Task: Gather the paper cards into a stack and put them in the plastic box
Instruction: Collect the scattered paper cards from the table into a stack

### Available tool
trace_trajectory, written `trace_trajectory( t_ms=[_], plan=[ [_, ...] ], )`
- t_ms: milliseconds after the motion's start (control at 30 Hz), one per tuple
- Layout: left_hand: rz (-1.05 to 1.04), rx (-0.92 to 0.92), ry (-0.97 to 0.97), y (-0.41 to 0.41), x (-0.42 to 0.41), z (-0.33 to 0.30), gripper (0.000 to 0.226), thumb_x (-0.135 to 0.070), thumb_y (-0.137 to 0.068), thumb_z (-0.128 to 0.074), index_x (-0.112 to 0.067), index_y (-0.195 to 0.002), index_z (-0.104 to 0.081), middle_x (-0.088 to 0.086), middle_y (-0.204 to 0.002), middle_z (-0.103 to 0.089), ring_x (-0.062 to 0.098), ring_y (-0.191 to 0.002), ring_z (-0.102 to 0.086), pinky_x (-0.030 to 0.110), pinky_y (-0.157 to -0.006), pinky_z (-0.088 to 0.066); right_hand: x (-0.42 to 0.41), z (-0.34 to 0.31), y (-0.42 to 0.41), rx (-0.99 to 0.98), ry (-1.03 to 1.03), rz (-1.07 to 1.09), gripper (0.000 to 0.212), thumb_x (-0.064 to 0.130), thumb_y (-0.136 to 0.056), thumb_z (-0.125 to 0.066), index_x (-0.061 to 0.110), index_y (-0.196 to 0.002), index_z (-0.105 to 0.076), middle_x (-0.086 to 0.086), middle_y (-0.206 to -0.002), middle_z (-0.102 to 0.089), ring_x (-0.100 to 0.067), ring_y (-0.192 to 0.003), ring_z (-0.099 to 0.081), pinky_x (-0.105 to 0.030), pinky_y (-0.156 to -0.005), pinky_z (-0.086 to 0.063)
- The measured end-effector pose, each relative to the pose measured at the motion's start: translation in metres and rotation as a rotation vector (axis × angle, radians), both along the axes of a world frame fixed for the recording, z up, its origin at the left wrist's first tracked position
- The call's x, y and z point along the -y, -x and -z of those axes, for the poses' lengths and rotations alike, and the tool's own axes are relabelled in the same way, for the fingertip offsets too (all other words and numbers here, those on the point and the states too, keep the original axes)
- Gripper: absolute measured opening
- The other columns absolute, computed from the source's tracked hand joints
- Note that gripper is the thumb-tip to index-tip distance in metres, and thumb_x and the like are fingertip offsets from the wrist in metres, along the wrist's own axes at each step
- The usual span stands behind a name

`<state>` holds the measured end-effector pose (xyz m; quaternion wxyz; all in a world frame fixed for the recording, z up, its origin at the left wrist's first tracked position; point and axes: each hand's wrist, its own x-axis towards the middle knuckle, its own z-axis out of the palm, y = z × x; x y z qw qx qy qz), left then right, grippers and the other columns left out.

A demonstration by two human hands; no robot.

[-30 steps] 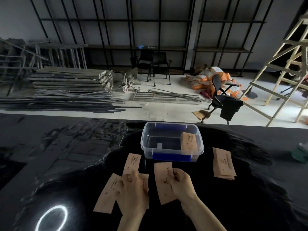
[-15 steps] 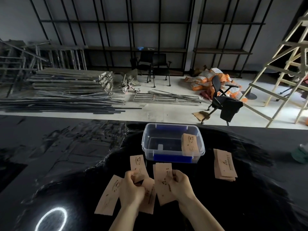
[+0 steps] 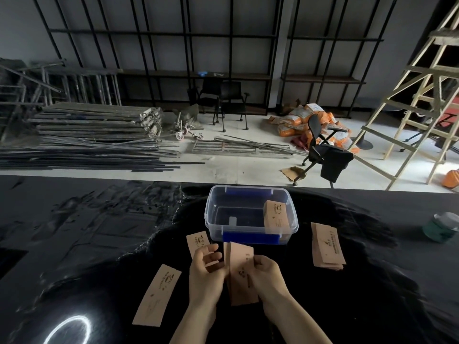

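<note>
Head view, only one given. Partway through, approx. midway by my read.

Done so far: one bundle of cards (image 3: 276, 216) already inside plastic box (image 3: 250, 214), leaning vs. its right wall, at 12 o'clock from the hands. Box itself open, no lid seen, sitting on black table (image 3: 372, 281).

In hand: small held stack (image 3: 242, 274) pinched along its right edge by right hand (image 3: 267, 279), fingers closed on it. Left hand (image 3: 205, 271) at stack's left edge, fingers curled, thumb and forefinger seemingly on the cards too; prob. squaring or adding a card, but grip partly hidden, so hard to say for certain.

Left to do:
- far card (image 3: 197, 242) flat on table at 11 o'clock, just beyond left hand, partly covered by it.
- near card (image 3: 157, 296) flat at 9 o'clock, apart from the hands, tilted.
- side pile (image 3: 327, 247) at 2 o'clock, well apart from hands, just right of box, roughly squared but fanned at bottom edge.
- then everything into box w/ the bundle already there.

Judgement: two loose singles + side pile still outside, so gathering not finished.
</note>
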<state>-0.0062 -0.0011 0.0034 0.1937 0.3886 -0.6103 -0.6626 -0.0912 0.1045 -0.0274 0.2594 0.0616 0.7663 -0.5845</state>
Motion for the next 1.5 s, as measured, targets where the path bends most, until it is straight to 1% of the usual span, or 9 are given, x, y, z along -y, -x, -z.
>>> trace_trajectory(
  t_ms=[200, 333, 467, 633, 800, 967, 1200, 1367, 1500],
  plan=[
    [-0.006, 0.45, 0.767, -0.017, 0.025, 0.006, 0.036, -0.036, -0.09, -0.066, -0.029, -0.122, -0.053, 0.002, -0.122, -0.062, 0.021, -0.109, -0.059, 0.037, -0.09, -0.052, -0.008, 0.001, 0.005, -0.063, -0.096, -0.073, 0.027, 0.013, -0.102, -0.061, 0.022, -0.127, -0.064, -0.003, -0.118, -0.076, -0.023, -0.099, -0.075, -0.047, -0.088, -0.066],
    [0.182, 0.768, 0.932, -0.011, 0.03, 0.012, 0.059, -0.06, -0.091, -0.048, -0.035, -0.143, -0.038, 0.006, -0.142, -0.054, 0.028, -0.136, -0.04, 0.042, -0.113, -0.032, -0.004, 0.004, 0.004, -0.089, -0.13, -0.081, 0.03, 0.016, -0.101, -0.065, 0.023, -0.13, -0.062, 0.003, -0.112, -0.076, -0.017, -0.093, -0.076, -0.034, -0.073, -0.065],
    [0.243, 0.796, 1.013, -0.009, 0.023, 0.016, 0.044, -0.062, -0.087, -0.049, -0.04, -0.125, -0.053, -0.003, -0.134, -0.058, 0.024, -0.134, -0.04, 0.043, -0.112, -0.029, 0.0, 0.008, 0.002, -0.071, -0.121, -0.048, 0.025, 0.017, -0.1, -0.066, 0.027, -0.123, -0.064, 0.007, -0.103, -0.076, -0.014, -0.089, -0.076, -0.037, -0.076, -0.066],
    [0.196, 0.792, 1.014, -0.014, 0.021, 0.017, 0.04, -0.066, -0.083, -0.049, -0.035, -0.106, -0.06, -0.011, -0.112, -0.066, 0.019, -0.117, -0.049, 0.039, -0.101, -0.034, 0.001, 0.006, 0.003, -0.046, -0.1, -0.024, 0.022, 0.016, -0.1, -0.065, 0.029, -0.117, -0.064, 0.007, -0.099, -0.078, -0.016, -0.087, -0.078, -0.042, -0.078, -0.068],
    [0.119, 0.731, 0.748, -0.008, 0.023, 0.007, 0.036, -0.041, -0.079, -0.069, -0.032, -0.106, -0.046, -0.005, -0.107, -0.064, 0.02, -0.106, -0.06, 0.037, -0.095, -0.044, 0.003, 0.003, 0.001, -0.043, -0.09, -0.026, 0.024, 0.012, -0.099, -0.067, 0.024, -0.119, -0.065, 0.002, -0.103, -0.078, -0.019, -0.092, -0.077, -0.047, -0.084, -0.067],
    [0.008, 0.432, 0.421, -0.01, 0.032, 0.008, 0.042, -0.006, -0.075, -0.069, -0.029, -0.104, -0.049, -0.002, -0.103, -0.065, 0.013, -0.081, -0.063, 0.028, -0.058, -0.044, 0.005, -0.001, 0.002, -0.029, -0.045, -0.025, 0.022, 0.01, -0.099, -0.067, 0.019, -0.119, -0.068, -0.003, -0.104, -0.079, -0.024, -0.094, -0.077, -0.051, -0.087, -0.066],
    [0.012, 0.137, -0.031, -0.014, 0.031, 0.001, 0.043, 0.001, -0.08, -0.074, -0.033, -0.105, -0.065, 0.001, -0.102, -0.073, 0.025, -0.097, -0.07, 0.054, -0.086, -0.06, 0.014, -0.01, -0.001, 0.076, 0.082, -0.055, 0.013, 0.012, -0.102, -0.065, 0.02, -0.11, -0.07, -0.007, -0.107, -0.078, -0.026, -0.097, -0.077, -0.052, -0.09, -0.065],
    [0.1, 0.076, 0.032, -0.021, 0.032, 0.001, 0.028, -0.007, -0.089, -0.07, -0.031, -0.104, -0.072, 0.002, -0.104, -0.075, 0.02, -0.1, -0.071, 0.047, -0.089, -0.06, 0.019, -0.017, -0.004, 0.086, 0.11, -0.096, 0.016, 0.01, -0.101, -0.066, 0.018, -0.115, -0.069, -0.009, -0.11, -0.078, -0.027, -0.099, -0.077, -0.052, -0.092, -0.065],
    [0.031, 0.237, 0.511, -0.039, 0.048, 0.005, 0.036, -0.018, -0.09, -0.069, -0.038, -0.119, -0.061, -0.011, -0.109, -0.065, 0.008, -0.101, -0.065, 0.02, -0.08, -0.049, 0.024, -0.02, -0.005, 0.075, 0.074, -0.138, 0.018, 0.009, -0.105, -0.06, 0.017, -0.121, -0.063, -0.01, -0.118, -0.074, -0.027, -0.103, -0.074, -0.051, -0.095, -0.063]
  ],
)
